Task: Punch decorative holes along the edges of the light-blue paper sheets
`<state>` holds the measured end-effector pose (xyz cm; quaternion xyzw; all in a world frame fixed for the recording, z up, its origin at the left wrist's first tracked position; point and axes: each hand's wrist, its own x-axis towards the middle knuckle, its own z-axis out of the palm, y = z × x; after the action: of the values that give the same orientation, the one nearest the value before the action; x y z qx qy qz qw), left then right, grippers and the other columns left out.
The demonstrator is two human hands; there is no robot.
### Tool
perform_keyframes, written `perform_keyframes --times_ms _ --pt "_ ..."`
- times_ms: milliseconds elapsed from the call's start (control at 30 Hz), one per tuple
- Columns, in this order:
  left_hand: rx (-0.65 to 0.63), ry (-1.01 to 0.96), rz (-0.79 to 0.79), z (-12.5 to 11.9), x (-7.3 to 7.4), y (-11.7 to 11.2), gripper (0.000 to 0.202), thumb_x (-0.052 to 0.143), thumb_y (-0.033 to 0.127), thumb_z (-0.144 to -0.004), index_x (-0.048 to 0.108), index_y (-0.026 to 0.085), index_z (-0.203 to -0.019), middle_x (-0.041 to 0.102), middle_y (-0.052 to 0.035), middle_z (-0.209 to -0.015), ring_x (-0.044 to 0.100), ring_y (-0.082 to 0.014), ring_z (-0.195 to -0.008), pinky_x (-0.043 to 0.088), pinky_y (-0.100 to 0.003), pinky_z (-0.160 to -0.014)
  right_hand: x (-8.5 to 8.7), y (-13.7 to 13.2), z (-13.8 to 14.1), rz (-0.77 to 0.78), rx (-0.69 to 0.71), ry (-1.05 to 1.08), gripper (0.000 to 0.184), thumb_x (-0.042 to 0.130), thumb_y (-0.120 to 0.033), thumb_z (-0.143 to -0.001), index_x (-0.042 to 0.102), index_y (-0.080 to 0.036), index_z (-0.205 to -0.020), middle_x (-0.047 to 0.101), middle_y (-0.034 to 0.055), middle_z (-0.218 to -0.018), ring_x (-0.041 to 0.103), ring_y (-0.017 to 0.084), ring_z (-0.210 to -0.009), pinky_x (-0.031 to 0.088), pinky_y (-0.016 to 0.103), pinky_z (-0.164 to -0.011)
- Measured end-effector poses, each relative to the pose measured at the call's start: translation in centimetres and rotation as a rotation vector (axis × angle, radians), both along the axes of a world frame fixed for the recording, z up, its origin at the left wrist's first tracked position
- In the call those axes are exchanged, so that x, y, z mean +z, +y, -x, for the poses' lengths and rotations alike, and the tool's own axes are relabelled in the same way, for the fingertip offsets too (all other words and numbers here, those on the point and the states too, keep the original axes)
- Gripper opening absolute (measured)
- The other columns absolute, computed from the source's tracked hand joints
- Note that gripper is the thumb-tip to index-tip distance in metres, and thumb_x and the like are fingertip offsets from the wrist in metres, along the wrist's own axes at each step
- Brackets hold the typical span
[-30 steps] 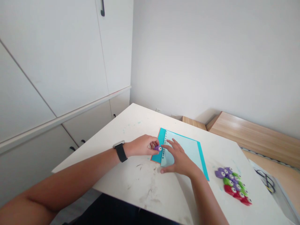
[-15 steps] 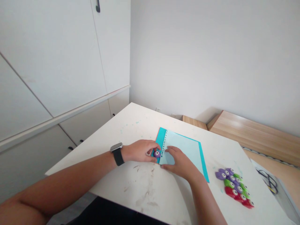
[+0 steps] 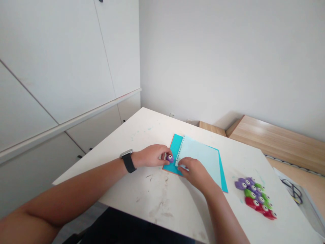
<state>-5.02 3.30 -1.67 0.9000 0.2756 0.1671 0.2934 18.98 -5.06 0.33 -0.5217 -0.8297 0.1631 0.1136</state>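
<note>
My left hand (image 3: 154,155), with a watch (image 3: 127,158) on the wrist, pinches a small purple clip-like piece (image 3: 169,158) with one round eye. It is at the left edge of a turquoise board or folder (image 3: 175,144) with an orange rim. On the board lies a pale sheet of paper (image 3: 199,150) with punched holes along its left edge. My right hand (image 3: 194,170) has thumb and fingers closed on the sheet's near left corner, which looks slightly raised. Part of that corner is hidden by the fingers.
Several purple, green and red one-eyed pieces (image 3: 256,198) sit in a cluster at the right of the white table (image 3: 149,193). Beyond are a wooden cabinet (image 3: 274,139) and a grey tray with a black cable (image 3: 291,191). White cupboards (image 3: 58,67) stand at the left.
The sheet has shifted right on the board, baring more turquoise at the left. My right fingers have closed on its corner. My left hand has drawn slightly back from the sheet with the purple piece.
</note>
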Motion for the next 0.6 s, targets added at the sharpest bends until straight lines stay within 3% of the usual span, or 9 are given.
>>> perform_keyframes --times_ms 100,200,300,400,467,533,600 --pt "0.082 -0.002 -0.019 0.16 -0.17 0.0 0.042 0.064 0.044 -0.085 0.06 0.025 -0.122 0.067 -0.0015 -0.092 0.061 -0.0155 -0.073 0.042 -0.026 -0.069 0.05 0.11 0.12 -0.038 -0.025 -0.044 0.015 0.054 -0.016 -0.093 0.069 -0.019 -0.096 0.07 0.0054 -0.093 0.065 0.018 -0.089 0.045 0.025 -0.081" --pt "0.006 0.004 -0.051 0.49 0.06 0.02 0.05 0.066 0.046 -0.085 0.056 0.028 -0.131 0.065 -0.0037 -0.102 0.061 -0.0186 -0.086 0.043 -0.027 -0.075 0.08 0.2 0.03 -0.088 -0.066 -0.077 0.016 0.051 -0.016 -0.094 0.067 -0.019 -0.094 0.068 0.0056 -0.091 0.064 0.018 -0.086 0.044 0.025 -0.079" --pt "-0.092 -0.004 -0.044 0.62 0.36 0.06 0.036 0.058 0.039 -0.091 0.062 0.027 -0.125 0.063 -0.0057 -0.105 0.06 -0.0198 -0.095 0.042 -0.027 -0.082 0.07 0.18 0.03 -0.114 -0.077 -0.105 0.015 0.051 -0.016 -0.094 0.065 -0.019 -0.094 0.067 0.0053 -0.091 0.063 0.018 -0.086 0.043 0.024 -0.078" --pt "-0.019 0.008 -0.047 0.4 0.38 0.0 0.027 0.058 0.041 -0.092 0.067 0.025 -0.111 0.063 -0.0037 -0.095 0.06 -0.0185 -0.088 0.042 -0.027 -0.077 0.02 0.06 0.34 -0.106 -0.065 -0.126 0.013 0.051 -0.016 -0.093 0.064 -0.019 -0.093 0.067 0.0047 -0.09 0.063 0.017 -0.085 0.042 0.024 -0.076" --pt "0.058 0.025 -0.079 0.22 0.32 -0.08 0.032 0.063 0.049 -0.087 0.067 0.024 -0.106 0.062 -0.003 -0.094 0.059 -0.019 -0.087 0.042 -0.027 -0.075 -0.01 -0.02 0.6 -0.092 -0.051 -0.128 0.012 0.052 -0.015 -0.093 0.064 -0.019 -0.093 0.067 0.0044 -0.09 0.063 0.017 -0.084 0.042 0.024 -0.075" --pt "0.073 0.01 -0.11 0.12 0.29 -0.15 0.041 0.066 0.054 -0.084 0.065 0.025 -0.113 0.062 -0.0044 -0.105 0.059 -0.0207 -0.095 0.043 -0.028 -0.08 -0.01 -0.06 0.77 -0.082 -0.039 -0.129 0.012 0.053 -0.015 -0.092 0.064 -0.02 -0.093 0.067 0.0043 -0.09 0.063 0.017 -0.084 0.041 0.024 -0.074" --pt "0.004 -0.029 -0.109 0.08 0.26 -0.16 0.046 0.063 0.051 -0.087 0.06 0.026 -0.125 0.059 -0.0064 -0.12 0.057 -0.0219 -0.106 0.042 -0.028 -0.088 0.01 -0.06 0.8 -0.074 -0.03 -0.126 0.012 0.053 -0.015 -0.093 0.064 -0.019 -0.092 0.067 0.0043 -0.09 0.063 0.017 -0.083 0.041 0.023 -0.073"
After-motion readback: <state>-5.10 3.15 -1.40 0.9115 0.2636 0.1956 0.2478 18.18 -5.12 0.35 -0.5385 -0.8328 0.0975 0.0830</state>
